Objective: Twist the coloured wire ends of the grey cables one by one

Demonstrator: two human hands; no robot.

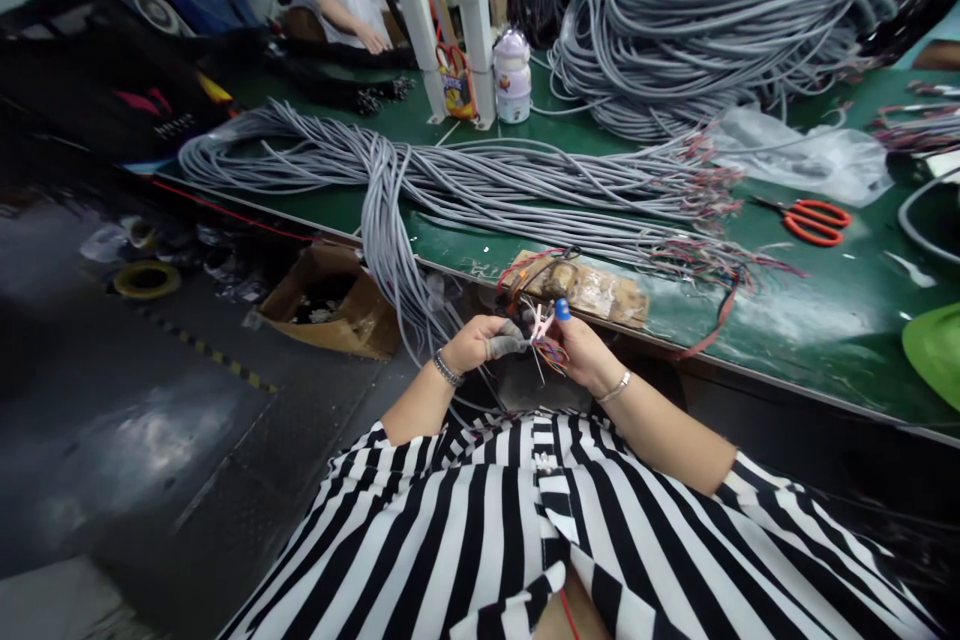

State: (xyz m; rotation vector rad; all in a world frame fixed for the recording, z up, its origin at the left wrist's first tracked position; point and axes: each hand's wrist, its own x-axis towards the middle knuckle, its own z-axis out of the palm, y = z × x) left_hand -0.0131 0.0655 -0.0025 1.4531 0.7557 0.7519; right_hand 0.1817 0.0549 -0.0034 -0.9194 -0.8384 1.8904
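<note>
In front of my body my left hand [478, 342] is closed, its fingertips wrapped in grey covers, around the end of a grey cable [526, 345]. Thin coloured wires [553, 353] fan out of that end. My right hand [589, 357] closes on these wires, a blue cover on its thumb. Between the two hands stands a small pale pink forked piece [541, 322]; it looks like a clip, but I cannot tell which hand bears it. Just beyond lies a wooden block [600, 292] wrapped in clear tape, with red and black leads at its left end.
A long bundle of grey cables [480, 170] crosses the green table [795, 340], part hanging over its front edge. Orange-handled scissors [816, 222], a plastic bag [810, 155], a large cable coil [727, 20] and a lilac bottle [512, 78] lie beyond. A cardboard box [330, 305] sits below left.
</note>
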